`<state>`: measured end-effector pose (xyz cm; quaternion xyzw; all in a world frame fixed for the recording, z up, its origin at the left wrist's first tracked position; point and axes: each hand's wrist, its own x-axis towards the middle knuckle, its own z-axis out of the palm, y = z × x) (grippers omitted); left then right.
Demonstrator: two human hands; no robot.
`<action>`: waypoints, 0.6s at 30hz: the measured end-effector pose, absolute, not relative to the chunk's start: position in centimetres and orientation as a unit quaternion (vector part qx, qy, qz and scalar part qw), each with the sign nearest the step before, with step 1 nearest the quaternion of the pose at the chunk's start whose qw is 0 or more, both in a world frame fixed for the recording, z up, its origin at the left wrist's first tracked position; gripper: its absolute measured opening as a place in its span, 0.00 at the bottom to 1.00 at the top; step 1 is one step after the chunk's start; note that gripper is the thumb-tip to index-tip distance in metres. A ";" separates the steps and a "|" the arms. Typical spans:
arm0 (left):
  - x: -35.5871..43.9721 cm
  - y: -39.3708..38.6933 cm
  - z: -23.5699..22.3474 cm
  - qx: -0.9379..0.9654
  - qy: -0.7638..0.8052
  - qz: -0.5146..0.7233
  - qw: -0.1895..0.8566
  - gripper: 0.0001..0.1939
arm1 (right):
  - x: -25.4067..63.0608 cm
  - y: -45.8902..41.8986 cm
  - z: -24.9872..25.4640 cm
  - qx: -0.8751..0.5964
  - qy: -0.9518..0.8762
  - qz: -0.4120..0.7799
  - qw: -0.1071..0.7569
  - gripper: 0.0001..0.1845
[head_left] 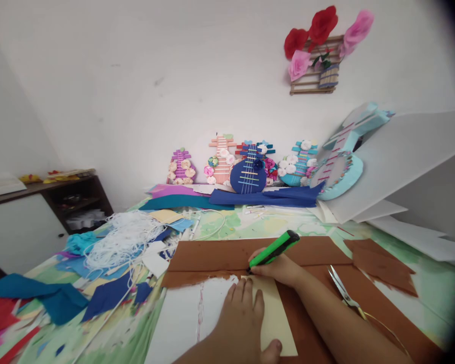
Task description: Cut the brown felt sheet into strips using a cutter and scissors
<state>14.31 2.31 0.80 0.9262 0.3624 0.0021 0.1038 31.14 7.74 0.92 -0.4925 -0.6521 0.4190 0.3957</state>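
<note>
My right hand [278, 270] grips a green marker pen [273, 248], its black tip down at the brown sheet [212, 255] near the top edge of a cream card [278, 316]. Flat across the card and a white board [182, 313] lies my left hand [242, 313], fingers spread. The white board has a torn-looking line down it and meets the brown sheet at its top. To the right of my right forearm, scissors [347, 293] with a yellow handle rest on the brown material.
Torn brown pieces [382, 263] lie at right. White string [125, 237] and coloured scraps [109, 298] cover the left side. Decorated lute-shaped crafts [248, 174] stand along the wall, with a large light-blue one [341, 172] leaning at right. A dark shelf [79, 202] stands at far left.
</note>
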 end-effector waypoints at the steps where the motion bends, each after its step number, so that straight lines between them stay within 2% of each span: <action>1: 14.3 2.3 0.8 0.926 0.363 0.003 0.103 0.38 | 31.2 7.8 0.9 -0.494 -0.654 0.421 0.389 0.10; 11: 14.3 2.2 1.3 0.923 0.366 -0.009 0.119 0.39 | 31.2 7.8 0.3 -0.458 -0.585 0.508 0.436 0.11; 18: 14.4 2.3 1.1 0.923 0.366 -0.014 0.115 0.39 | 31.4 7.7 0.7 -0.457 -0.597 0.491 0.440 0.08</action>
